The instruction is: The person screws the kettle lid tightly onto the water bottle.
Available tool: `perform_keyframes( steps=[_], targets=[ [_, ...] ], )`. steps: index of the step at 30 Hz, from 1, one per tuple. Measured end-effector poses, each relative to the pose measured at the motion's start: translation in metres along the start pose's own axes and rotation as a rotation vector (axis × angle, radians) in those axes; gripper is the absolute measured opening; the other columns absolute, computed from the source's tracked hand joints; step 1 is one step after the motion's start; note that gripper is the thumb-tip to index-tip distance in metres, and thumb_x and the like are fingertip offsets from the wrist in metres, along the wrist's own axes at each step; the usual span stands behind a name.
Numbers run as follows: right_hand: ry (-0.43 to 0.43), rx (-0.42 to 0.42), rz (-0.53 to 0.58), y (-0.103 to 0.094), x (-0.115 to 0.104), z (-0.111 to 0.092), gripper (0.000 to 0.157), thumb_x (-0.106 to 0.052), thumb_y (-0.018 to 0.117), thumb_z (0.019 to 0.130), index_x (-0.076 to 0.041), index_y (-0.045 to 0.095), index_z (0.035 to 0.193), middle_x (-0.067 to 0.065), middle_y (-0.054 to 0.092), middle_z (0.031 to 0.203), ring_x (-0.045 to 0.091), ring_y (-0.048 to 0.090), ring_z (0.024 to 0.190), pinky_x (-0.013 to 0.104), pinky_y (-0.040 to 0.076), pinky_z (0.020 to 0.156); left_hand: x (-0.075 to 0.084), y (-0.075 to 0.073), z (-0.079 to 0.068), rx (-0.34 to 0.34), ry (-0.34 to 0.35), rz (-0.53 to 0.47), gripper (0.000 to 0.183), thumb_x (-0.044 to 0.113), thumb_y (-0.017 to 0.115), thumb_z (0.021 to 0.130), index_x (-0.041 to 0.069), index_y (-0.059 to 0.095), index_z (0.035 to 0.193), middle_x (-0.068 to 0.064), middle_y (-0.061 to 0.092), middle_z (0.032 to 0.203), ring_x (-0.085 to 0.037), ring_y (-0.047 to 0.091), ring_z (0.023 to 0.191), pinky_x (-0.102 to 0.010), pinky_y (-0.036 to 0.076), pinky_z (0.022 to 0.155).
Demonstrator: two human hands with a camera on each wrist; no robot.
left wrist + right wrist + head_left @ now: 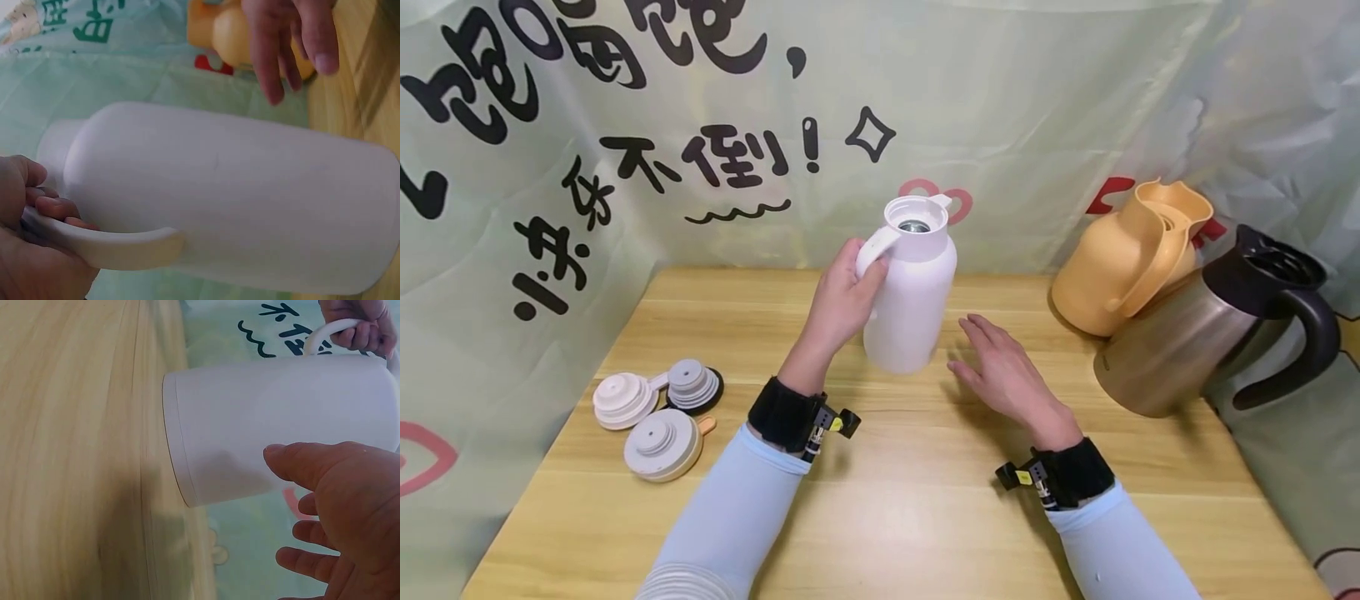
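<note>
A white thermos jug [912,300] stands near the back middle of the table, tilted slightly, its mouth uncovered and its inside visible. My left hand [848,296] grips the jug's handle [119,250], fingers curled round it in the left wrist view. Whether the jug's base touches the tabletop I cannot tell. To the right of the jug is my right hand [1011,371], fingers spread and holding nothing. In the right wrist view its thumb [300,464] overlaps the jug's side; the head view shows a gap between them.
On the right are an orange jug [1097,267] and a steel jug [1180,350] with a black handle, both without lids. Three stepped lids [662,446] lie together at the table's left. A printed cloth [1000,100] hangs behind the wooden table [917,500].
</note>
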State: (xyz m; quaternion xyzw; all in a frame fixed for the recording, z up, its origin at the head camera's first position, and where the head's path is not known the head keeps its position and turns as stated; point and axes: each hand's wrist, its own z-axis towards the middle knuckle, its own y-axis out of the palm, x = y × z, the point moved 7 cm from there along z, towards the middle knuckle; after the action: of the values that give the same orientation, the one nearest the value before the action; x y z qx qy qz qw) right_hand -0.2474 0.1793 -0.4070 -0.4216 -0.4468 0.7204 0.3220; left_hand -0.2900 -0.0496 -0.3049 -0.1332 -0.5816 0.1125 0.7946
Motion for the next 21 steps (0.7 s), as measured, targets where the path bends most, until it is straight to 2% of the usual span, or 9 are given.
perform_keyframes(
  steps=[8,15,21],
  targets=[
    [-0.003,0.006,0.000,-0.001,0.002,0.000,0.071,-0.044,0.058,0.095,-0.005,0.032,0.148,0.022,0.031,0.152,0.040,0.031,0.137,0.059,0.030,0.108,-0.008,0.002,0.015,0.034,0.028,-0.035,0.022,0.037,0.052,0.097,0.019,0.049,0.109,-0.005,0.054,0.097,-0.020,0.053,0.095,-0.042,0.048,0.081],
    [-0.004,0.011,-0.005,-0.002,0.002,0.002,0.071,-0.045,0.057,0.095,-0.005,0.032,0.148,0.022,0.032,0.152,0.040,0.032,0.136,0.059,0.030,0.108,-0.008,0.003,0.018,0.071,0.044,-0.062,0.021,0.033,0.052,0.097,0.017,0.049,0.109,-0.006,0.055,0.098,-0.020,0.052,0.097,-0.042,0.048,0.084],
    [0.005,-0.002,-0.001,0.000,0.003,0.000,0.071,-0.044,0.057,0.095,-0.006,0.032,0.148,0.023,0.032,0.152,0.041,0.032,0.136,0.060,0.031,0.107,-0.011,0.003,0.017,0.071,0.019,-0.061,0.017,0.027,0.050,0.095,0.019,0.049,0.110,-0.004,0.054,0.100,-0.020,0.051,0.097,-0.041,0.047,0.082]
  ],
)
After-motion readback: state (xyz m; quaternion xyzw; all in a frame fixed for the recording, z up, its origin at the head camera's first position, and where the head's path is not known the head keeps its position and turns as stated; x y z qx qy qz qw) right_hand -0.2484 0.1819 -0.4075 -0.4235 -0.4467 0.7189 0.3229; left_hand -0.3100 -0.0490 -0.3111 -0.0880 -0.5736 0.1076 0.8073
